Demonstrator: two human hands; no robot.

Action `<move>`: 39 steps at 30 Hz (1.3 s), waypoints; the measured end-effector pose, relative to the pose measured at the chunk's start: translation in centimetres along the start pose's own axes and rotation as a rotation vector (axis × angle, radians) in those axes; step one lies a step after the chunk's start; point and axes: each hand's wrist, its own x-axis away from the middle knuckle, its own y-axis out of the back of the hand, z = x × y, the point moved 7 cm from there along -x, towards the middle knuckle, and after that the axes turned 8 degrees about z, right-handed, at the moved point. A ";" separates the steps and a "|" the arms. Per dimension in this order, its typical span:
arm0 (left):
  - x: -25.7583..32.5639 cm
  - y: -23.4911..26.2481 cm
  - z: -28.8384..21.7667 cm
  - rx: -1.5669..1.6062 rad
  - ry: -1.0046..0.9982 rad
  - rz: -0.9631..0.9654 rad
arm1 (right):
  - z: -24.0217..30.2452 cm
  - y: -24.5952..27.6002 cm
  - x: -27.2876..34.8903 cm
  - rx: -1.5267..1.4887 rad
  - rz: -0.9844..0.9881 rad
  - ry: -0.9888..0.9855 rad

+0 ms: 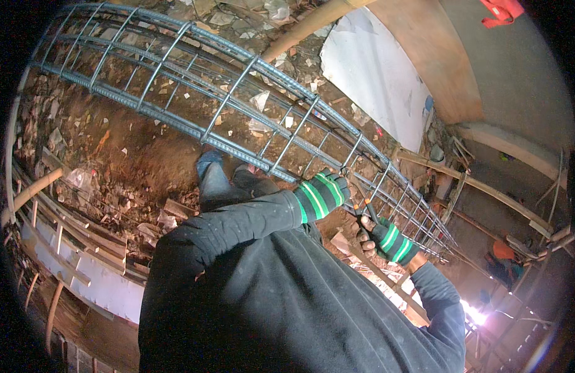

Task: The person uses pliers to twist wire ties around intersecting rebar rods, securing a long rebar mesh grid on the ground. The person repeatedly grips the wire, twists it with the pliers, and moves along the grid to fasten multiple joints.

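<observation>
A long rebar cage [227, 99] of ribbed bars and square stirrups runs from the far left down to the right in front of me. My left hand [321, 196], in a green and black striped fingerless glove, is closed at the near bars; what its fingers grip is hidden. In a matching glove, my right hand [390, 240] is closed around the handles of a pair of pincers [369, 208] with orange bands. The pincers' head points up toward the cage bars beside my left hand.
Dirt ground [157, 149] strewn with scraps lies under the cage. A bamboo pole [312, 28] and a white sheet [371, 74] are beyond it. Stacked planks [95, 239] stand at left. Another person [503, 261] crouches at far right, near a bright light [477, 314].
</observation>
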 end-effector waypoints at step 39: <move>5.6 7.3 1.4 0.245 0.011 -0.609 | -0.4 2.7 -1.0 0.679 -0.444 0.844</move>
